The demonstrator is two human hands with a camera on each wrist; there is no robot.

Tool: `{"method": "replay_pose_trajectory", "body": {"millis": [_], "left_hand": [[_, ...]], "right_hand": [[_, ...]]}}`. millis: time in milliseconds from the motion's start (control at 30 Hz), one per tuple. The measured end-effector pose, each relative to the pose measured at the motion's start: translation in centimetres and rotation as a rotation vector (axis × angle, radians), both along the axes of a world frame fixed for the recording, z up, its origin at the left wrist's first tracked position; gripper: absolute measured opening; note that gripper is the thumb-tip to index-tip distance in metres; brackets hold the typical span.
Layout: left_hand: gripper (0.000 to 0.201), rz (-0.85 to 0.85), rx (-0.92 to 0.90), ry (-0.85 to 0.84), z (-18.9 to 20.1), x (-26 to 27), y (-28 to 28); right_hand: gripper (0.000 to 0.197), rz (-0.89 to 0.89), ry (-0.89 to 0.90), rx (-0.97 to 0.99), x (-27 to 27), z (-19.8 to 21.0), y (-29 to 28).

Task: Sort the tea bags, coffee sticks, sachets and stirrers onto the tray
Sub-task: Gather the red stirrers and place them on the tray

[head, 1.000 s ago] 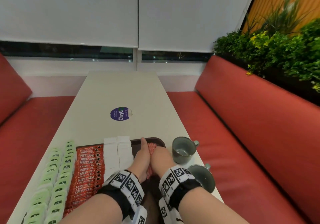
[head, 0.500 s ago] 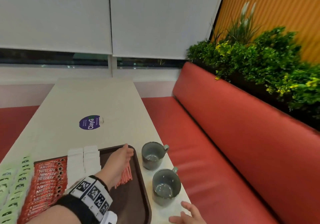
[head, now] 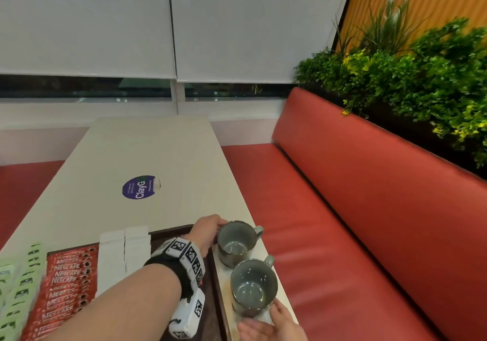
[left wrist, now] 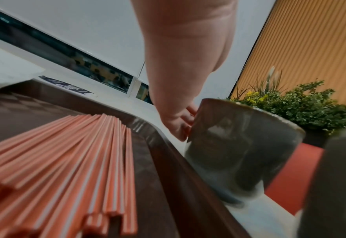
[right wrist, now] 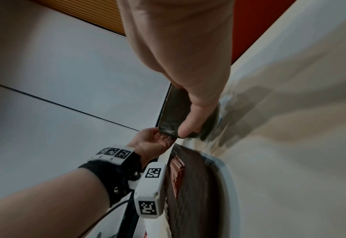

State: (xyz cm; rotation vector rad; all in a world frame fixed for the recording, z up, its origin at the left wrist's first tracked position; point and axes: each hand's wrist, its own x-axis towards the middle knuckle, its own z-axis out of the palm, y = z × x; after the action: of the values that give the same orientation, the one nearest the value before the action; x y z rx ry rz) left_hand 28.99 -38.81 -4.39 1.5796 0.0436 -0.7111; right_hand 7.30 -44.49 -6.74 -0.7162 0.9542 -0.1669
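Both hands curl round grey mugs: left hand the far mug, right hand the near mug.

White blinds at twelve o'clock, red bench at three, plants above, orange wall behind.

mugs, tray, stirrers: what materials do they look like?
Far mug and near mug: probably glazed ceramic, with glossy grey walls, highlights and a paler speckled rim. Tray: likely moulded plastic, dark brown with a textured floor and a shiny rolled rim. Stirrers: thin orange sticks with white stripes, probably plastic, though paper can't be ruled out.
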Motion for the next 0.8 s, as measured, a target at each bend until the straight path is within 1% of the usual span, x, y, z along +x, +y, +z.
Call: {"method": "replay_pose_trajectory", "body": {"millis": [67, 200, 333, 400, 467, 500, 567, 600, 633, 667, 733, 800], "left_hand": [[0.030, 0.018, -0.003, 0.004, 0.0, -0.1, -0.2], [0.030, 0.045, -0.007, 0.009, 0.3, -0.2, -0.5], [0.032, 0.001, -0.006, 0.012, 0.8, -0.7, 0.1], [0.034, -0.047, 0.029, -0.043, 1.9, -1.0, 0.6], [0.033, -0.031, 0.096, -0.188, 3.8, -1.4, 1.8], [0.032, -0.025, 0.122, -0.275, 4.9, -1.9, 3.0], [0.027, -0.063, 0.197, -0.494, 6.8, -3.8, 7.0], [0.023, -0.077, 0.255, -0.581, 7.6, -5.2, 9.9], [0.018, -0.075, 0.321, -0.652, 8.2, -6.8, 13.2], [0.014, -0.052, 0.398, -0.696, 8.5, -8.3, 17.0], [0.012, 0.065, 0.573, -0.704, 8.5, -11.1, 25.1], [0.014, 0.224, 0.784, -0.643, 7.5, -12.9, 32.6]], "right_hand": [[0.033, 0.035, 0.027, -0.049, -0.1, 1.0, 0.0], [0.032, 0.049, 0.046, -0.021, 0.2, 1.7, -0.2], [0.029, 0.031, 0.032, -0.053, 0.5, 2.0, 0.0], [0.033, 0.083, 0.058, -0.073, 0.3, 2.3, 0.2], [0.036, 0.215, 0.133, -0.214, -0.3, 2.0, 0.5], [0.031, 0.265, 0.165, -0.306, -0.8, 1.8, 0.6], [0.015, 0.389, 0.210, -0.566, -2.0, 1.6, 1.0], [0.013, 0.496, 0.228, -0.723, -2.4, 1.5, 1.2], [0.015, 0.603, 0.245, -0.863, -2.6, 1.2, 1.3], [0.016, 0.696, 0.271, -0.966, -2.6, 1.1, 1.5], [0.013, 0.816, 0.316, -1.081, -2.1, 1.3, 2.1], [0.012, 0.907, 0.376, -1.135, -1.5, 1.2, 2.7]]}}
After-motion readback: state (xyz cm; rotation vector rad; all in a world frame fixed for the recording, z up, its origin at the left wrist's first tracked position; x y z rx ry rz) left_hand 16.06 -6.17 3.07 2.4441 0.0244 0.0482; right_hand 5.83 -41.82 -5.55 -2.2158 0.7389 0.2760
